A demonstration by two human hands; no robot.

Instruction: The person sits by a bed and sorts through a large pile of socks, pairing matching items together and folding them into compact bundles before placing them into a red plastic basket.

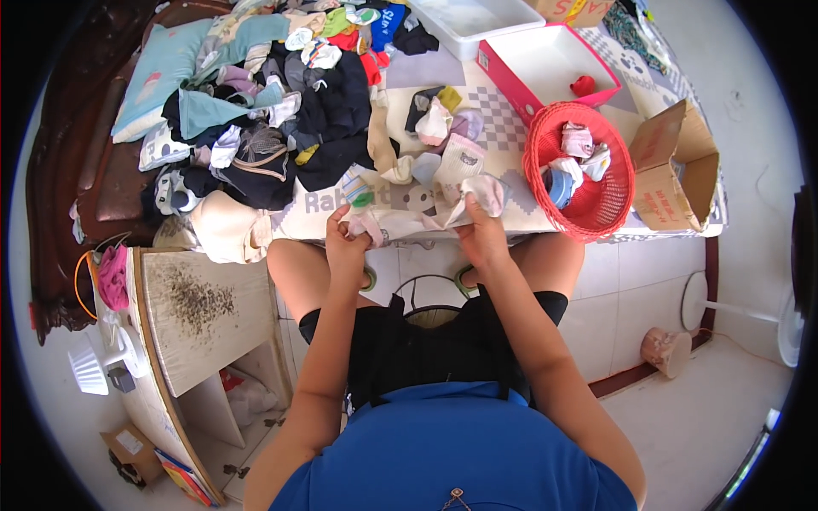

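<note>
At the near edge of the bed, my left hand [345,247] pinches a small pale pink sock [366,228]. My right hand [483,232] grips a white sock with pink and grey patches [486,192], its fingers closed on the cloth. Whitish fabric lies between the two hands; I cannot tell whether it joins them. Just beyond my right hand is a light sock with a small grey picture [461,162]. Farther back rest a pink-white sock [434,123] and a lilac one [466,124]. A green-and-striped piece [358,189] lies beyond my left hand.
A red woven basket [537,170] at the right holds several rolled socks [577,140]. Near it stand a pink-edged box [545,64], an open cardboard box [660,183] and a white tub [473,36]. A large clothes heap [332,106] and a pillow [158,77] cover the left.
</note>
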